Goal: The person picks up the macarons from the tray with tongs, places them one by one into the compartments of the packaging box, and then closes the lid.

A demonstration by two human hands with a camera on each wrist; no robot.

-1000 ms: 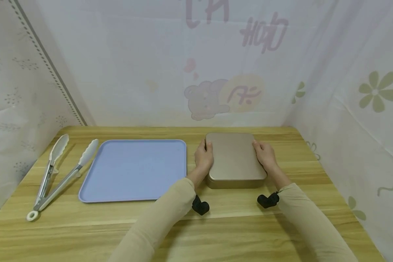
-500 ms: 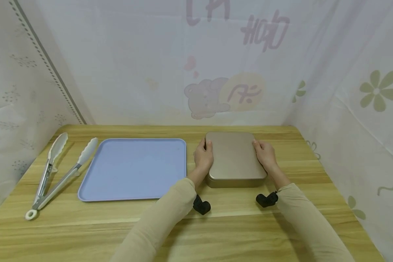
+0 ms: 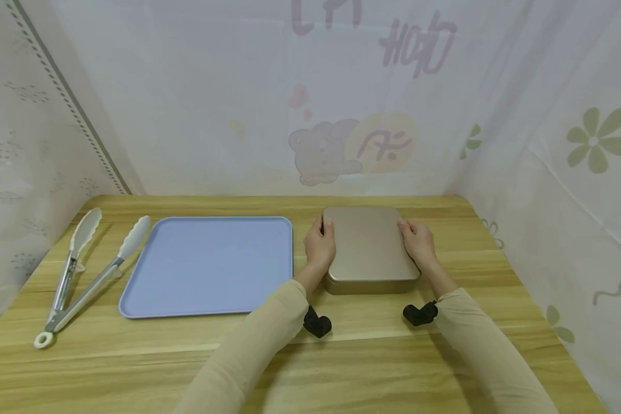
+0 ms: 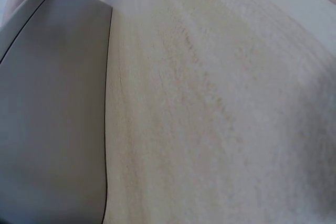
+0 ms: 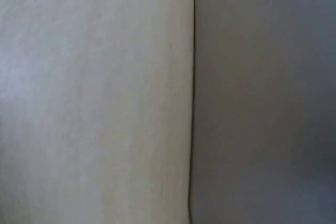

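Note:
A closed, champagne-coloured metal tin [image 3: 368, 244] with rounded corners sits on the wooden table, right of centre in the head view. At its left side my left hand [image 3: 319, 244] holds the edge, thumb up by the lid's rim. My right hand [image 3: 418, 241] grips the opposite side the same way; the other fingers of both hands are mostly hidden against the walls. The left wrist view has the tin's front wall [image 4: 52, 108] with the lid seam and a blurred bit of hand at top left. Only wall [image 5: 262, 98] and table fill the right wrist view.
A flat light-blue tray [image 3: 212, 264] lies left of the tin, partly behind the left sleeve. Farther left are spread tongs [image 3: 90, 290] with white scalloped tips. Patterned cloth [image 3: 212, 103] hangs behind and at both sides of the wooden table [image 3: 362, 374].
The whole head view has shifted slightly, so everything sits a little higher and to the left. Both hands keep their places on the tin, which stays where it was on the table.

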